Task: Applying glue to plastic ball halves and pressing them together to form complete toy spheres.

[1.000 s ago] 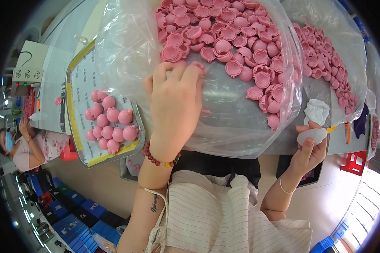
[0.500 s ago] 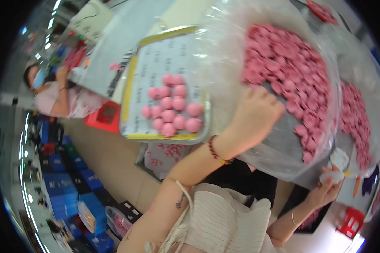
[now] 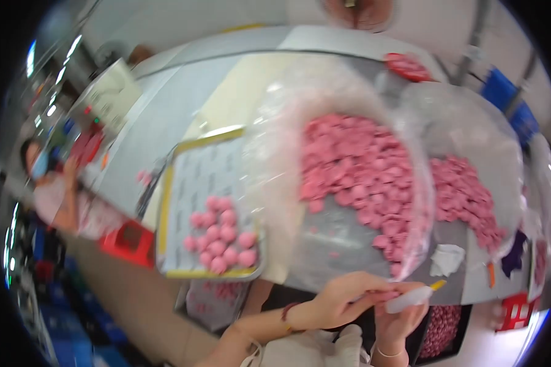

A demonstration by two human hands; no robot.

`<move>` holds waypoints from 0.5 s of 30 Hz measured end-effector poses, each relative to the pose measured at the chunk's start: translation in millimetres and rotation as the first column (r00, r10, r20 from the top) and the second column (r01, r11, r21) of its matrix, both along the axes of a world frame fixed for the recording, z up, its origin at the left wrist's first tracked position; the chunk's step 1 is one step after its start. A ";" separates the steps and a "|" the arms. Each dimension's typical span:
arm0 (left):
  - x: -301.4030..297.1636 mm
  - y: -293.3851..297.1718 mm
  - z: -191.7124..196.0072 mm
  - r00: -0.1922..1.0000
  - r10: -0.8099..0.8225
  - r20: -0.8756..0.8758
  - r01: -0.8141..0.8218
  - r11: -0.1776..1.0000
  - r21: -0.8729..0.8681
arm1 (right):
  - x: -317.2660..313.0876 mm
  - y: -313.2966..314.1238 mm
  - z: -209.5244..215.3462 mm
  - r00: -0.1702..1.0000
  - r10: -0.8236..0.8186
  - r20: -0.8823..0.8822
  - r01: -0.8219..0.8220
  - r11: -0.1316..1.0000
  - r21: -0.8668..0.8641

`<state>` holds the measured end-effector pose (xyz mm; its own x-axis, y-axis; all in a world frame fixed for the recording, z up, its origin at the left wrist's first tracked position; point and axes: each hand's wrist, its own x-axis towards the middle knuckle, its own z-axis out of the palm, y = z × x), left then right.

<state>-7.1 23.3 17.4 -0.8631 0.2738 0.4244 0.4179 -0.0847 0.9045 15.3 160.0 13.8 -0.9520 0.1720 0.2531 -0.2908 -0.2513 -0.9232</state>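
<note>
My hands are together at the table's front edge. My left hand point(image 3: 340, 300), with a bead bracelet at its wrist, is closed, its fingertips pinching a small pink cup-shaped piece point(image 3: 383, 296) that is blurred and partly hidden. In my closed right hand point(image 3: 401, 321) lies a small white squeeze bottle point(image 3: 409, 299) with a yellow tip, tilted beside the piece. Just beyond them, a clear plastic bag point(image 3: 275, 165) lies spread open with a heap of pink cup-shaped pieces point(image 3: 361, 165). Left of it, a yellow-rimmed tray point(image 3: 187, 183) carries several pink balls point(image 3: 217, 238).
A second bag holds more pink pieces point(image 3: 465, 196) to the right. A crumpled white tissue point(image 3: 447, 260) lies near my right hand. Below the table stand a black crate point(image 3: 465, 333) and red stools point(image 3: 128, 243). A masked person point(image 3: 61, 202) sits at far left.
My left hand has come back from the pink heap to my right hand, now pinching a piece. My right hand has moved left with the bottle, away from the tissue. The view has shifted.
</note>
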 end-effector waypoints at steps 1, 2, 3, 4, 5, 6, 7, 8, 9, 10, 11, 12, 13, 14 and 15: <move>5.1 -2.7 6.1 0.996 0.021 0.081 -0.019 1.000 -0.014 | -0.8 -1.0 0.7 0.999 0.050 0.008 -0.050 0.998 -0.036; 5.4 0.7 1.2 0.996 0.084 -0.036 -0.086 0.993 -0.086 | 0.5 3.9 3.8 0.998 0.065 0.006 -0.065 0.995 -0.081; 2.5 5.6 6.5 0.998 0.032 -0.053 -0.036 0.997 -0.071 | 2.5 11.9 5.5 0.996 0.084 0.007 -0.082 0.989 -0.125; -1.5 8.2 13.5 0.998 0.008 -0.058 -0.014 0.995 -0.100 | 3.5 19.6 6.0 0.995 0.095 0.001 -0.094 0.989 -0.110; -3.9 9.1 17.3 0.998 -0.006 -0.059 -0.002 0.991 -0.132 | 3.5 24.8 6.1 0.998 0.064 -0.008 -0.065 0.993 -0.101; -4.8 8.8 15.9 0.998 -0.060 0.035 0.065 0.982 -0.175 | 1.8 28.1 5.9 0.999 0.040 -0.014 -0.042 0.995 -0.095; -8.6 11.4 23.4 1.000 -0.023 0.017 0.026 0.976 -0.214 | 0.0 31.0 6.8 1.000 0.020 -0.013 -0.021 0.996 -0.090; -14.1 10.2 32.8 1.000 0.024 0.006 -0.022 0.966 -0.256 | -2.6 32.2 4.7 0.999 0.045 -0.018 -0.047 0.994 -0.097; -23.7 5.5 40.6 0.996 0.039 0.075 -0.015 0.954 -0.299 | -8.9 31.2 5.7 0.999 0.043 -0.003 -0.044 0.995 -0.094; -33.4 -2.4 47.7 0.986 0.055 0.158 0.002 0.940 -0.340 | -13.4 28.2 6.7 1.000 -0.013 -0.009 0.013 1.000 -0.023; -43.7 -10.2 58.0 0.982 0.086 0.170 -0.021 0.936 -0.351 | -14.2 26.0 7.4 0.998 -0.060 -0.016 0.061 0.997 0.054; -62.5 -7.8 63.3 0.980 0.096 0.176 -0.030 0.938 -0.346 | -15.3 28.3 7.6 0.996 -0.088 0.017 0.088 0.995 0.038; -73.5 -11.2 72.2 0.975 0.118 0.189 -0.046 0.937 -0.345 | -16.2 24.2 9.3 0.997 -0.066 0.030 0.065 0.997 0.041; -80.8 -17.0 79.5 0.961 0.019 0.276 0.047 0.972 -0.229 | -15.4 18.9 10.1 0.999 -0.049 0.016 0.049 0.999 0.021; -84.5 -22.1 84.8 0.935 -0.089 0.343 0.130 0.986 -0.100 | -14.1 15.4 10.4 0.999 -0.034 0.001 0.034 0.999 0.000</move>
